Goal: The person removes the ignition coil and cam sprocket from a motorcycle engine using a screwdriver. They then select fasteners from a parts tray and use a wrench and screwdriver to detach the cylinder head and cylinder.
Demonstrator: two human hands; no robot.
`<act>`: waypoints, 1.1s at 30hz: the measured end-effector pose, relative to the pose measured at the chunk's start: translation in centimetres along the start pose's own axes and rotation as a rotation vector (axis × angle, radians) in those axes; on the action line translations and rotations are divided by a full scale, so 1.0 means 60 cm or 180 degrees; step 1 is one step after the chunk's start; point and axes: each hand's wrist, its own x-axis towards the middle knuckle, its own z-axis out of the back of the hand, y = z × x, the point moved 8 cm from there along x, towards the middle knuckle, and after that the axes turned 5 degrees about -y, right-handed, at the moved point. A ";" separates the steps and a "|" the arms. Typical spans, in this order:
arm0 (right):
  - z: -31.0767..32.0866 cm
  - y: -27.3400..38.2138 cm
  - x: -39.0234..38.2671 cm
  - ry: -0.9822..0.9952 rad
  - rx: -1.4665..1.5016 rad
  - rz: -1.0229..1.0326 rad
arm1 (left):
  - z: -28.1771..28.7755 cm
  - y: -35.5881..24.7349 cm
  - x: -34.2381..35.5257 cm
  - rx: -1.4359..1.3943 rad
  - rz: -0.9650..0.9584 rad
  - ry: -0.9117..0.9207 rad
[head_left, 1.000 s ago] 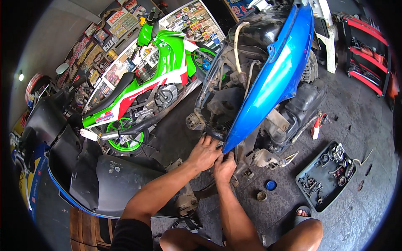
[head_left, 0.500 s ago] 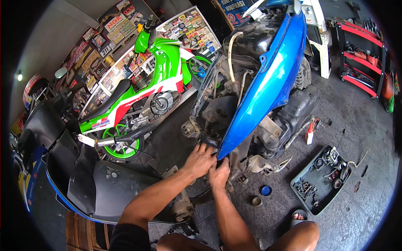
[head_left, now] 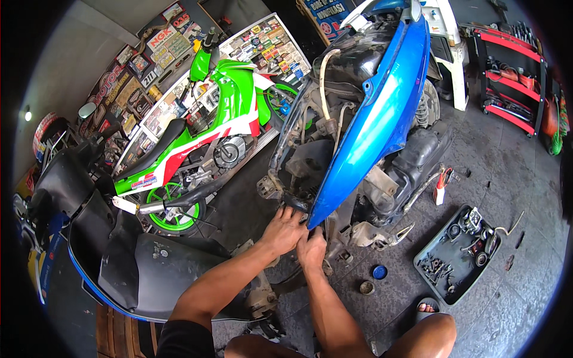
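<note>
A glossy blue side panel is on the partly stripped scooter, its narrow lower tip pointing toward me. My left hand is at the left of that tip, fingers bent against the dark end of the scooter frame. Close beside it, my right hand is closed just under the tip, thumb upward. Whatever lies between the fingers of either hand is hidden. Below and right of the panel sits the dirty engine and its casing.
A parts tray with bolts and metal pieces lies at the right. Near my right forearm are a blue lid and a small round tin. Black bodywork stretches left; a green motorbike and red tool trolley stand farther off.
The view has shifted slightly, so the scooter and panel appear a little farther left. Both hands stay at the panel's lower tip, with hardly any visible movement.
</note>
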 end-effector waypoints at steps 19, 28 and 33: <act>-0.007 -0.008 0.010 0.0361 0.0012 -0.0343 | -0.001 -0.003 0.004 -0.0072 -0.0004 0.0073; -0.002 -0.002 0.001 0.0225 -0.0011 -0.0286 | -0.015 0.005 -0.001 -0.0152 0.0009 -0.0011; 0.010 0.010 0.002 0.0001 0.0187 -0.0064 | -0.012 0.002 -0.001 -0.0052 -0.0075 -0.0114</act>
